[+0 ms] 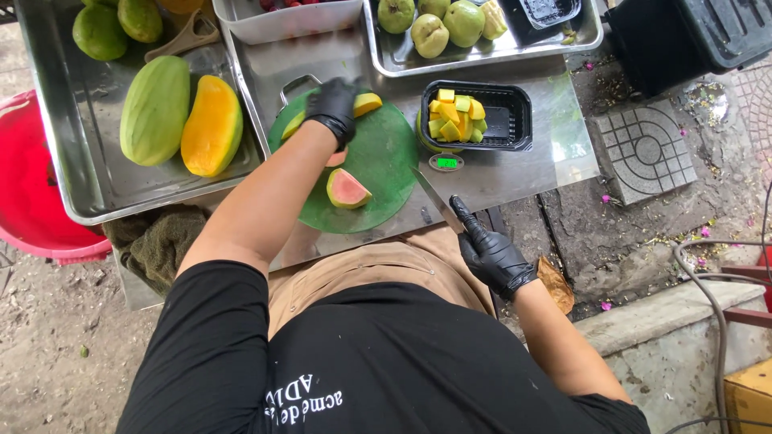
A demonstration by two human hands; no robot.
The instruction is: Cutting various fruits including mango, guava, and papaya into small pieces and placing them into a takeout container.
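Note:
My left hand point(334, 108), in a black glove, rests on a yellow mango piece point(367, 103) at the far edge of a round green cutting board point(386, 157). A cut guava wedge point(347, 189) with pink flesh lies near the board's front. My right hand point(492, 255), also gloved, grips a knife point(434, 197) by the handle at the metal table's front edge, the blade pointing toward the board. A black plastic tray point(511, 120) with several yellow and green fruit cubes stands on a small scale point(446, 162) to the right of the board.
A steel tray point(76, 161) on the left holds a whole green papaya point(154, 108) and a halved orange one point(213, 124). Another tray point(498, 52) at the back holds guavas point(446, 24). A red basin point(28, 201) sits far left, a black crate point(691, 36) far right.

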